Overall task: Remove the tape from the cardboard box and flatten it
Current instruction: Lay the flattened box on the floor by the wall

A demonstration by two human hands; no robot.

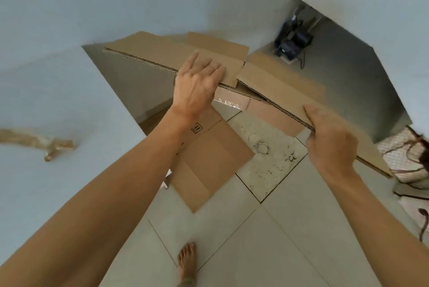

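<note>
A brown cardboard box (274, 82), collapsed nearly flat, is held up in the air in front of me, its corrugated edge facing me. My left hand (197, 86) grips the near edge by the middle flaps, fingers over the top. My right hand (329, 142) clasps the same edge farther right. The box's lower panels (209, 154) hang down toward the floor, with a printed mark near my left wrist. A strip of clear tape (228, 102) shows on an inner flap below the edge. A crumpled wad of brown tape (46, 145) lies on the white surface at left.
White surfaces rise at left and behind. Below is a tiled floor with a metal drain ring (262, 148) and my bare foot (186, 261). Dark equipment with cables (292, 42) sits in the far corner. A patterned bag (408, 159) stands at right.
</note>
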